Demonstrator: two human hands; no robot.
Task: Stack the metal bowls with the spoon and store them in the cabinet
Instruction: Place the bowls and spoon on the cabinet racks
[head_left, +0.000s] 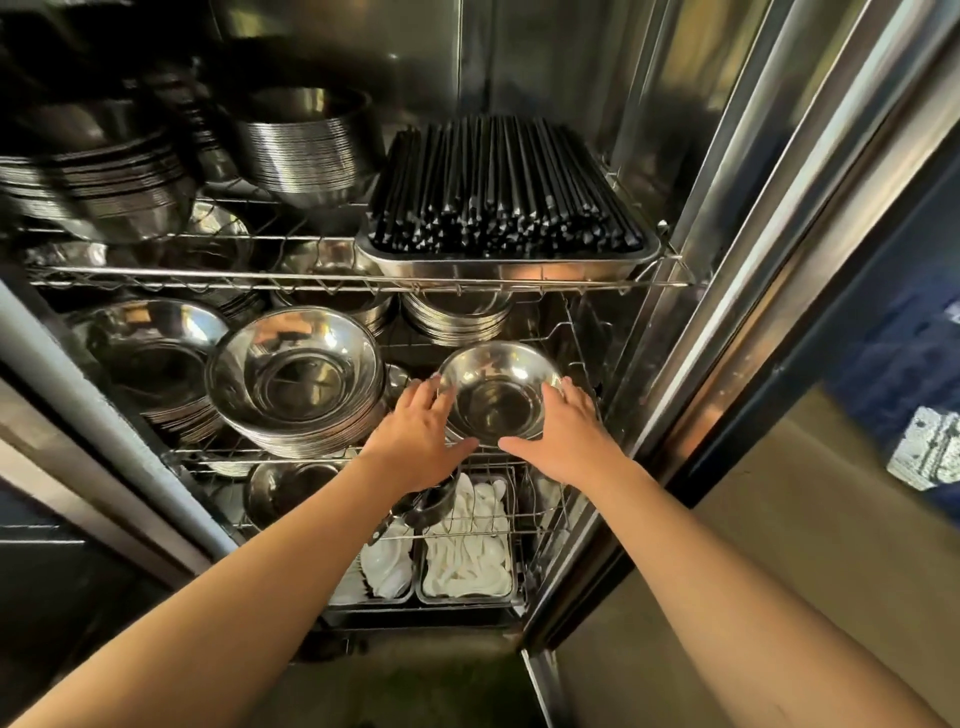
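A small stack of shiny metal bowls sits at the right end of the cabinet's middle wire shelf. My left hand cups its left side and my right hand cups its right side, thumbs under the front rim. No spoon shows inside the top bowl. A taller stack of larger metal bowls stands just left of it, and another bowl stack stands further left.
The top shelf carries a steel tray of black chopsticks and more bowl stacks. White spoons fill trays on the bottom shelf. The steel cabinet door stands open at the right.
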